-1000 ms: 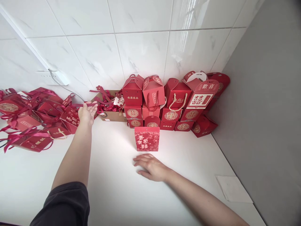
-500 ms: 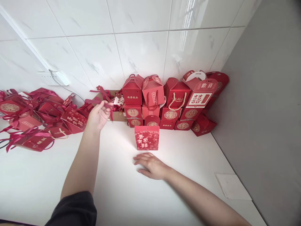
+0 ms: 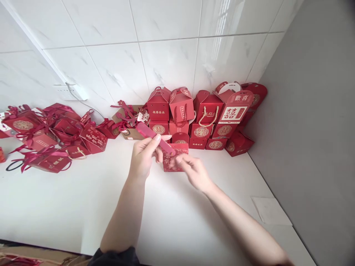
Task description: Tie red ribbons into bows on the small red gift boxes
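Note:
A long red-pink paper strip (image 3: 165,147) with rounded ends slants down to the right, pinched between the thumb and fingers of my left hand (image 3: 142,157). By the strip's lower end, the curled fingers of my right hand (image 3: 195,171) are pressed together and slightly blurred. What they grip, if anything, I cannot make out. Behind both hands stands an upright red gift box (image 3: 181,150) with pale lettering and a narrow top edge, partly hidden by my hands and the strip.
Against the tiled wall, red gift boxes (image 3: 200,131) are stacked in rows. An open cardboard box (image 3: 131,134) holding more strips and ribbons stands left of them. Ribboned red boxes (image 3: 52,162) lie piled at left. A grey panel (image 3: 307,111) borders the right side.
My left hand has come right and nearer from the cardboard box, bringing the strip in front of the upright gift box. My right hand has risen from the table and closed its fingers beside the strip.

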Demonstrator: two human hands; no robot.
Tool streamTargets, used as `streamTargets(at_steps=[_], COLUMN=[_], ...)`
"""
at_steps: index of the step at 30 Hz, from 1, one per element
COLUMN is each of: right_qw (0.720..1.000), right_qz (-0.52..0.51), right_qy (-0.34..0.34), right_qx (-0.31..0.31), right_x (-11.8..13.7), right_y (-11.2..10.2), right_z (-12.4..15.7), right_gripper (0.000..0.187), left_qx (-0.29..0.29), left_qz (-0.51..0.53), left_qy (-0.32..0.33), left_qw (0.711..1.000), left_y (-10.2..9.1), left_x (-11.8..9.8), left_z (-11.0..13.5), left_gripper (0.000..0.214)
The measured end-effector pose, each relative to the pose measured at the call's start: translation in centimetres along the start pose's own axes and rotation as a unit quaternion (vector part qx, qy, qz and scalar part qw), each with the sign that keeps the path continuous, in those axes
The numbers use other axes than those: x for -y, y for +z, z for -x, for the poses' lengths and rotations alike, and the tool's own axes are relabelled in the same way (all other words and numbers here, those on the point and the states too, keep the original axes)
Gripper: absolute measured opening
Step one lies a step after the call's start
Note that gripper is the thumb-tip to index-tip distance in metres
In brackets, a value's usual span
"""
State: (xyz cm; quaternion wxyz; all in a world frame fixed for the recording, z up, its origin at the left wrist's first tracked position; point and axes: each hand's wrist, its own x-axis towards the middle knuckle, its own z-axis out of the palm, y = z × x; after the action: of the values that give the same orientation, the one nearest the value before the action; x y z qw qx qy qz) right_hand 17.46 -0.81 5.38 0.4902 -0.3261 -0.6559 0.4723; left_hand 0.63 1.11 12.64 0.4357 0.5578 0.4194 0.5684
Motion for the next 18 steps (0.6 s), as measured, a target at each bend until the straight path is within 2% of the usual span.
streamTargets(at_steps=[2,4,6,8,12,15,18], right_qw=[0.996,0.997,0.998,0.998,0.993,0.986,0.987], right_qz=[-0.083,-0.078,-0.051,-0.046,-0.112,-0.157,-0.16], right_qy=[-0.004,0.006,0.023,0.033,0.033,0.039,0.03], right_qx=[-0.016,-0.024,-0.016,-0.006,0.024,0.028,0.012], right_x=[3.0,5.0,5.9,6.0,5.4,5.4,5.7], right_y=[-0.9,-1.4,-1.7,-1.8,-2.3,-2.7,-2.8], right_z=[-0.5,-0.6,-0.4,-0.1,0.3,0.3,0.5], right_gripper=[0.041,0.033,0.024,0.019,0.013,0.012,0.011], left_qx=[-0.007,-0.002,0.021,0.053,0.097,0.121,0.175], left_qz=[-0.023,-0.045,-0.048,-0.027,0.019,0.015,-0.033], left_qy=[0.023,0.027,0.008,-0.024,-0.07,-0.065,-0.034], left_qw=[0.999,0.999,0.999,0.998,0.993,0.99,0.983], left_y=[0.6,1.0,1.1,1.1,0.7,0.5,1.0], left_x=[-0.1,-0.1,-0.1,-0.1,0.4,0.5,0.0], left_z=[0.6,1.2,1.6,1.8,1.4,1.2,1.6], left_gripper=[0.034,0.036,0.035,0.034,0.038,0.036,0.025])
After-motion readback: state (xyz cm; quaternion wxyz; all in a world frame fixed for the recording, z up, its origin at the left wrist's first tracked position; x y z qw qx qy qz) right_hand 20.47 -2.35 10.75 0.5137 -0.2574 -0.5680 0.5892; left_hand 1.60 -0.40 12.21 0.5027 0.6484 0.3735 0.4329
